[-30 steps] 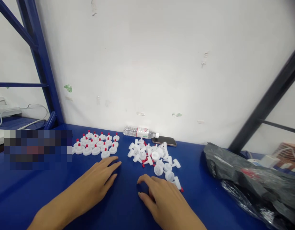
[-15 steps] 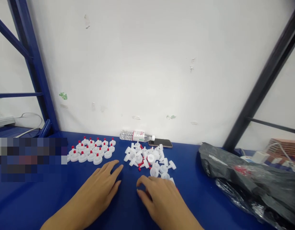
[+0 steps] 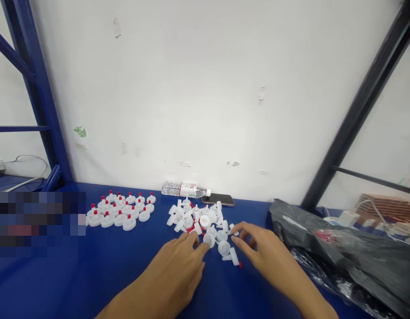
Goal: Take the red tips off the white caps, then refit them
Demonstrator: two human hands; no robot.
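Bright, even light washes over the wall [image 3: 191,88], whitest across its middle and greyer toward the corners. The posts [image 3: 357,110] splay outward as through a wide lens, small glints catch the clear plastic [image 3: 346,288], and coarse pixels [image 3: 32,226] blot the left of the bench [image 3: 75,279].

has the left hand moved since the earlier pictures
Yes, rightward: the left hand, earlier mainly left of the bottle in the view, is now mostly below it.
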